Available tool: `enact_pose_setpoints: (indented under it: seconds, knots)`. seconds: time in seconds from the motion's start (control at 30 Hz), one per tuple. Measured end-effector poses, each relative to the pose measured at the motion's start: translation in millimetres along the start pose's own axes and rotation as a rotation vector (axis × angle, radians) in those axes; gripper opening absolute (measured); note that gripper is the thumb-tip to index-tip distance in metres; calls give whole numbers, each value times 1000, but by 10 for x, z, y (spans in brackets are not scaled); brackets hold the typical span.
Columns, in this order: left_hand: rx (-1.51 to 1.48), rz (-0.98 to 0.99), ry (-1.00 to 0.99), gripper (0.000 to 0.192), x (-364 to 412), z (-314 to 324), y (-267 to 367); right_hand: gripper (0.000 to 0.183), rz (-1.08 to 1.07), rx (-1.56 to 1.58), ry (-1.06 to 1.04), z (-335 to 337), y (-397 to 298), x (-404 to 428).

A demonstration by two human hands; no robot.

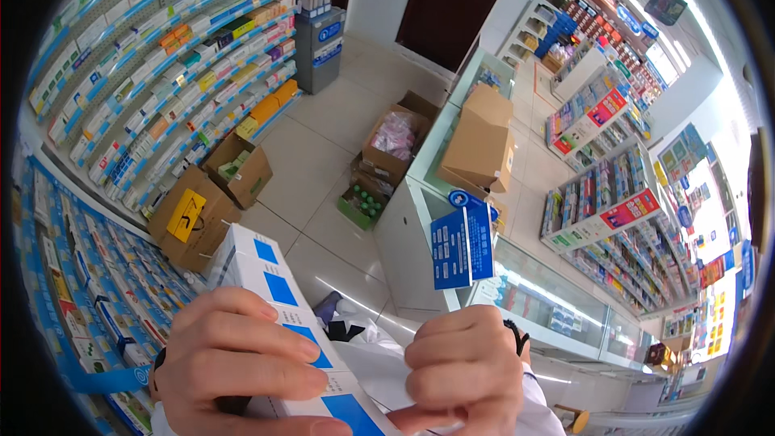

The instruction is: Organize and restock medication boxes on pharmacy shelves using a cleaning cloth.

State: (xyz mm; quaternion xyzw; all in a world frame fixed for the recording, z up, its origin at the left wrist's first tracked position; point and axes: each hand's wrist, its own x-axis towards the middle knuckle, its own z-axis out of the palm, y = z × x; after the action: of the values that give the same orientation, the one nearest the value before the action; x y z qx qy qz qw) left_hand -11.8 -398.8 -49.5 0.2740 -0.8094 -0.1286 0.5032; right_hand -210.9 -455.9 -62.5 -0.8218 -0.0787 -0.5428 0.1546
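My left hand grips a row of white cardboard boxes with blue squares, its fingers laid across their printed faces. The boxes are lined up end to end and run from the lower middle up towards the floor cartons. My right hand is beside the near end of the row, with its fingers curled; whether it holds anything cannot be told. Its thumb lies low, close to the nearest box. A dark band is on the right wrist.
Shelves of small boxes line the left side. Open cardboard cartons stand on the tiled floor, one holding pink bags. A glass counter with a blue sign and a large carton runs along the right.
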Motion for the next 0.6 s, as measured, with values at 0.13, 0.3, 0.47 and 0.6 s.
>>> enact_pose_setpoints:
  seconds: [0.13, 0.3, 0.47, 0.6]
  knots:
    - [-120, -7, -75, 25, 1, 39, -55, 37, 34, -69, 122, 161, -98, 252]
    - [-154, 72, -86, 25, 5, -30, -100, 33, 83, -3, 173, 243, -147, 165]
    - [-108, 76, -124, 26, -83, -89, -147, 30, 40, 32, 91, 230, -71, 290]
    - [-65, 68, -134, 30, -108, -122, -155, 28, 81, 17, 218, 340, -123, 232]
